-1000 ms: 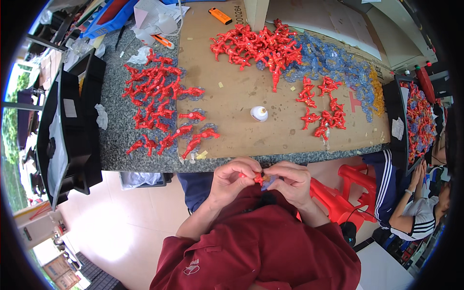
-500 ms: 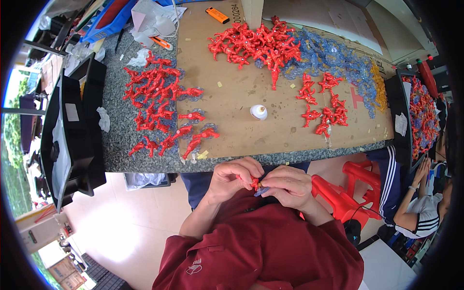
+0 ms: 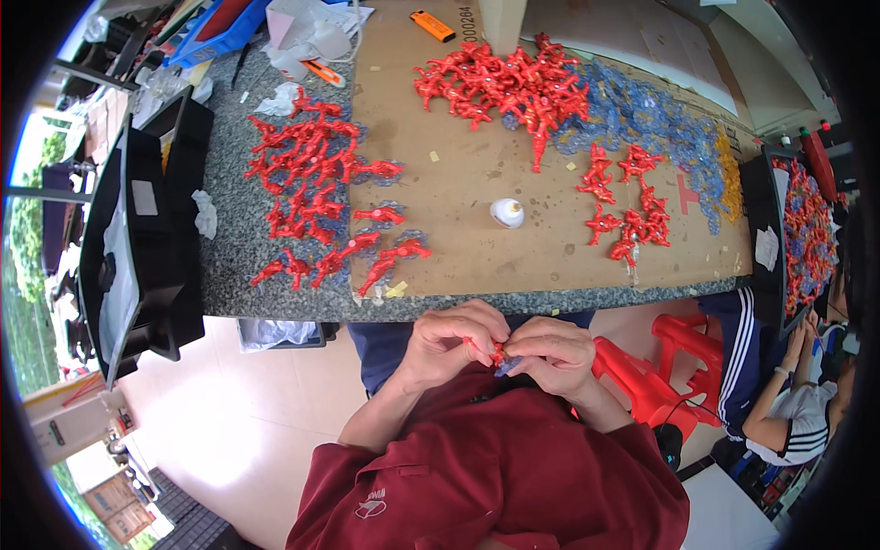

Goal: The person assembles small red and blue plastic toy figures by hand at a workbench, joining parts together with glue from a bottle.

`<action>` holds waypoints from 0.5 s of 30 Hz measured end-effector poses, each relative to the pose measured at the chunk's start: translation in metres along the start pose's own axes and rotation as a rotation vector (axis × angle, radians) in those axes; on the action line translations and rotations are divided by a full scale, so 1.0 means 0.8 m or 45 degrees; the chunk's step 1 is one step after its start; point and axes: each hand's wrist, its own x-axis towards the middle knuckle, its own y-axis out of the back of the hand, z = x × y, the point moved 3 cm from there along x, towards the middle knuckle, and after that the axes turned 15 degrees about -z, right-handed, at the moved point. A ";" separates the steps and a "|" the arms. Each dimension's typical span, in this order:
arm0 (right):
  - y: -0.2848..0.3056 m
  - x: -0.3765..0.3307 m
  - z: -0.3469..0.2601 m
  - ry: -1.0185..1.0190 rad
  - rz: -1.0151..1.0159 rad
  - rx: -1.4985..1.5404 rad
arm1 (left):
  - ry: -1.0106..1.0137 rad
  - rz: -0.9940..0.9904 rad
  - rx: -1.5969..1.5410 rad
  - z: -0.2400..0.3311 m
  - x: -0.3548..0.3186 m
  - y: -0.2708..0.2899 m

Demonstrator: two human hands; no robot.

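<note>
In front of my chest, just off the table's near edge, a small red plastic figure (image 3: 498, 352) is pinched in my left hand (image 3: 449, 346). My right hand (image 3: 555, 354) closes with thumb and forefinger at the other side, where a translucent blue plastic piece (image 3: 507, 367) sticks out below the figure. The fingers cover most of both parts, so how they join is hidden. A white squat bottle with a small tip (image 3: 507, 213) stands on the cardboard beyond my hands.
Red figures with blue pieces (image 3: 307, 170) lie in rows at left. A red figure heap (image 3: 500, 87), blue pieces (image 3: 632, 105) and yellow pieces (image 3: 729, 179) lie at the back. Black trays (image 3: 151, 229) stand left; a filled tray (image 3: 807, 238) and seated person (image 3: 793, 408) are right.
The whole view has shifted slightly, so the table's things sit further right. Both hands keep hold of the red figure and blue piece, with the fingers only slightly moved.
</note>
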 end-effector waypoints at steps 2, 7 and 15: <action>-0.001 -0.001 -0.001 0.015 -0.009 0.008 | 0.000 -0.005 -0.001 0.004 0.001 -0.002; -0.004 -0.003 0.003 0.025 -0.034 0.023 | -0.058 -0.016 -0.004 0.012 -0.002 -0.002; 0.001 0.016 0.012 -0.190 -0.059 -0.072 | 0.084 0.226 0.618 0.050 -0.009 0.009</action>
